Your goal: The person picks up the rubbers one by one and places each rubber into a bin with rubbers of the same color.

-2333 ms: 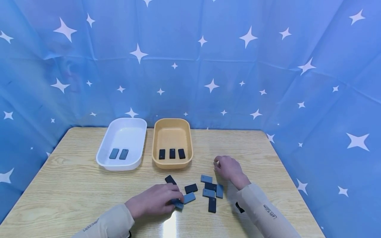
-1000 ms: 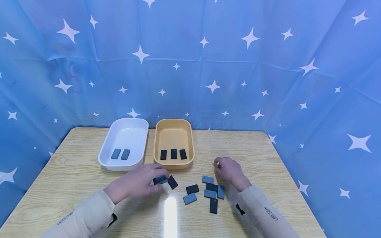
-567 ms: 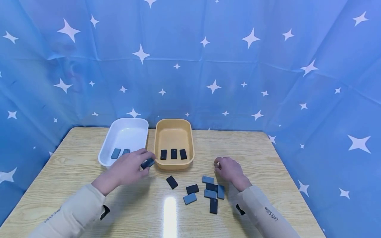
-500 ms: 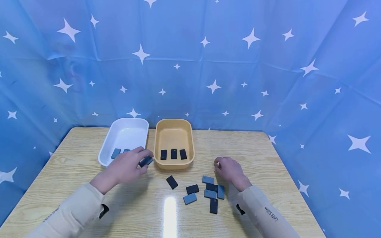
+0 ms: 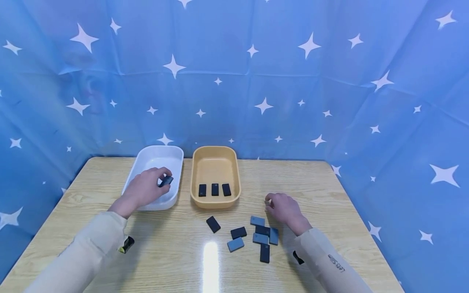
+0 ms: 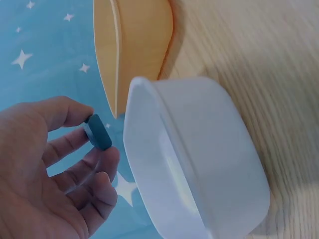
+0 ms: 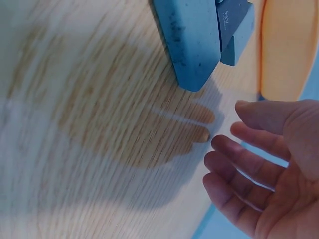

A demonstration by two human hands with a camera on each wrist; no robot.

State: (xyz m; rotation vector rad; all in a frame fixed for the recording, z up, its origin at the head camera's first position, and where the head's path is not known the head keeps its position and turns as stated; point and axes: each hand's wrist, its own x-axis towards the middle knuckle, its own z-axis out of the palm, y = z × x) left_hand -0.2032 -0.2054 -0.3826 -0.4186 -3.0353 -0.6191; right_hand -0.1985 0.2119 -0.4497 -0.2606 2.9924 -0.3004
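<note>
My left hand (image 5: pixel 144 188) is over the white tray (image 5: pixel 178 179), pinching a small blue-grey rectangular block (image 5: pixel 166 181) between thumb and fingertips. The left wrist view shows that block (image 6: pixel 98 132) held in the air beside the tray's rim. The hand hides the tray's near part. My right hand (image 5: pixel 285 208), fingers loosely curled, holds nothing near the right-hand cluster of blocks. In the right wrist view, a blue block (image 7: pixel 192 45) and a black block (image 7: pixel 233 20) lie beyond that hand's fingertips. Black blocks (image 5: pixel 215 189) sit in a row inside the tan tray (image 5: pixel 216 156).
Several blue and black blocks touch or overlap in a cluster, among them a blue one (image 5: pixel 260 238) and an upright black one (image 5: pixel 265 253). Apart from these lie two black blocks (image 5: pixel 213 224) and a blue one (image 5: pixel 235 244). A starry curtain (image 5: pixel 234 81) hangs behind the wooden table (image 5: pixel 293 175).
My left hand picked a blue-grey block off the table and carried it leftward and away from me to the white tray. My right hand has stayed in place.
</note>
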